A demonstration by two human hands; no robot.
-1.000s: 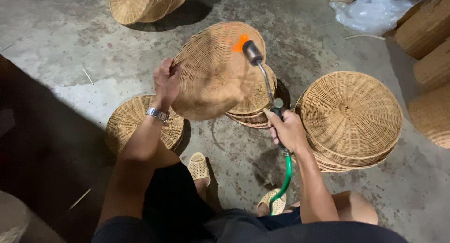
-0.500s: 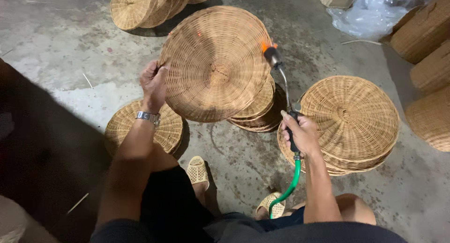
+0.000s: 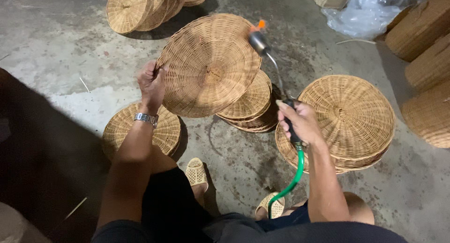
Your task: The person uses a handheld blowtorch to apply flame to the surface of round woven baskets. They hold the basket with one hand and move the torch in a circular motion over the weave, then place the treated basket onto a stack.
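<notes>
The left hand [image 3: 151, 83] grips the round tan woven rattan tray [image 3: 209, 65] by its rim, tilted up above the floor; the right hand [image 3: 300, 121] clasps a green-hosed metal gas torch [image 3: 263, 47], flame at the tray's edge; singeing seems underway; turning the tray looks due.

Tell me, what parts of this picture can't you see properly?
- Head view: the woven tray in the left hand hides most of the stack of trays behind it.
- The green hose from the torch in the right hand disappears behind the person's leg.
- The plastic bag is cut off by the top edge.
- The flame at the torch tip is blurred.
</notes>
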